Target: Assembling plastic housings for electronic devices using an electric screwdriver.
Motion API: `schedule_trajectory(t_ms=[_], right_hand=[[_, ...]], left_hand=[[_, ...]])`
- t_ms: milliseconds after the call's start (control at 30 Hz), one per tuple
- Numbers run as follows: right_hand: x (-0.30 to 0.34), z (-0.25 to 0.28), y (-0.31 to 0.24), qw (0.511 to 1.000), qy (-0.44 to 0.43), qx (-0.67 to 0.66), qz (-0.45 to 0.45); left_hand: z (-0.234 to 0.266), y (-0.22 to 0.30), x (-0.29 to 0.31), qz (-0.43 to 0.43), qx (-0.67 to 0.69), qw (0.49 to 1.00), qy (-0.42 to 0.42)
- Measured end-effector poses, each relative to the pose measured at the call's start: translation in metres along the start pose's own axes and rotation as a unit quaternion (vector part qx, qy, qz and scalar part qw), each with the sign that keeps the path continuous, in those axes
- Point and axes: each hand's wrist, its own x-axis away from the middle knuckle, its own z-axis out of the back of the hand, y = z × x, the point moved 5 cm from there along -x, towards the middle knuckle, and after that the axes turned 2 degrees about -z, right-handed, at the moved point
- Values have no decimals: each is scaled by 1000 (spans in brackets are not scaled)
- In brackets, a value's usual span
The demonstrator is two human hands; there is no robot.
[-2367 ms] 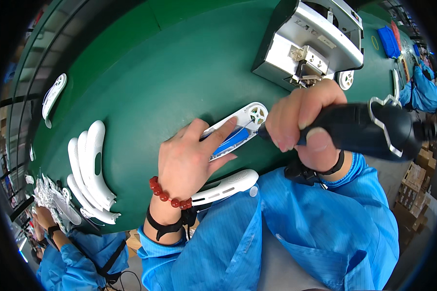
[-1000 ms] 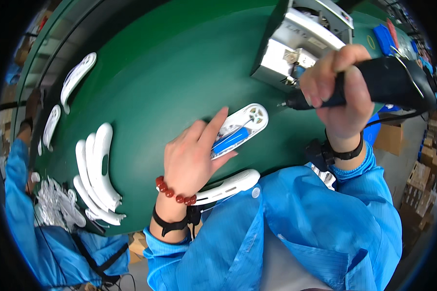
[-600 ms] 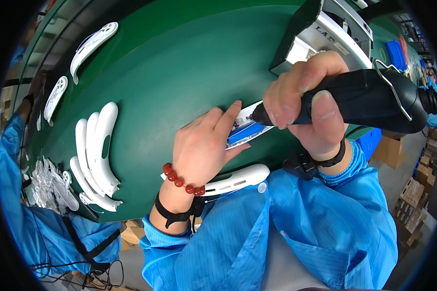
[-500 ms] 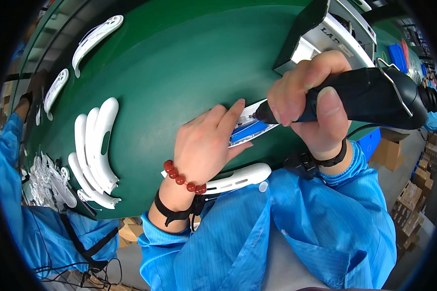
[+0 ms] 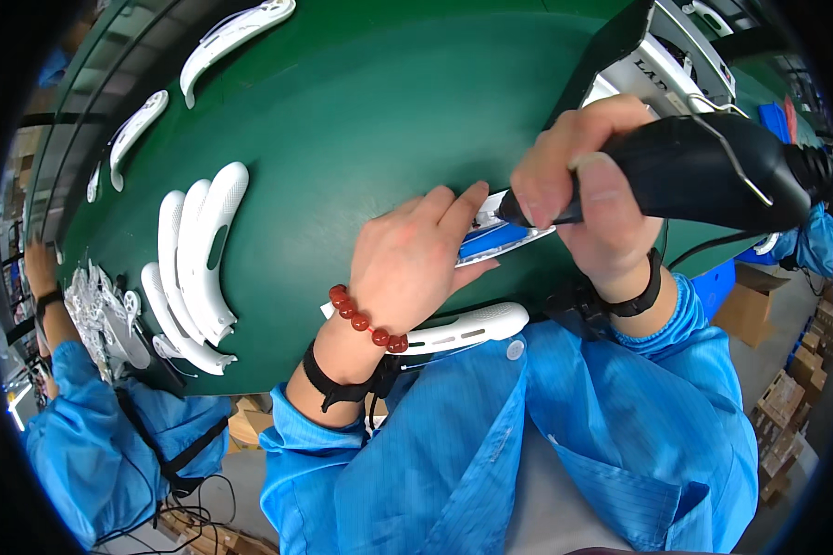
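Observation:
My left hand [image 5: 407, 245], with a red bead bracelet at the wrist, grips a narrow white plastic housing [image 5: 509, 247] against the green table. Inside the housing lies a blue strip-like part [image 5: 486, 242]. Wrapped round a black electric screwdriver [image 5: 713, 176] is my right hand [image 5: 590, 190]. The tool's nose points down into the housing beside my left fingertips; its bit and any screw are hidden. Nearer to me, a curved white shell with slots [image 5: 477, 327] rests at the table edge, partly behind my left wrist.
Several curved white shells [image 5: 190, 264] lie in a group at the left. Further white pieces [image 5: 231, 42] are at the far left. Clear plastic bags [image 5: 93, 319] lie near a co-worker's blue sleeve [image 5: 93, 444]. A metal-cased device [image 5: 652, 79] stands at the far right.
The view has shifted, so the table things sit further right and higher. Both my hands keep their grips, with the screwdriver's nose still at the housing. The co-worker's hand and arm have moved nearer.

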Motion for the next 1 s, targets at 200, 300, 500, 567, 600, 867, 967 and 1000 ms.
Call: schedule_trajectory(t_ms=[200, 300, 500, 567, 600, 867, 967, 1000], right_hand=[[-3, 9, 0, 999, -9, -33, -11], [-3, 19, -26, 977, 2, -183, 110], [11, 17, 4, 960, -104, -246, -89], [11, 4, 13, 948, -112, -266, -134], [12, 1, 17, 942, -115, -271, -160], [19, 3, 15, 946, -144, -225, -183], [20, 0, 15, 945, -112, -260, -163], [16, 2, 9, 952, -146, -224, -151]], left_hand=[[2, 3, 0, 11, -15, 999, -37], [12, 3, -4, 6, -29, 998, -48], [56, -35, -94, -64, -162, 984, 27], [58, -68, -137, -65, -184, 979, 66], [56, -87, -156, -49, -202, 977, 54], [109, -228, -157, 293, -258, 920, -40], [109, -249, -120, 256, -285, 924, -14], [115, -226, -112, 197, -293, 935, 31]])
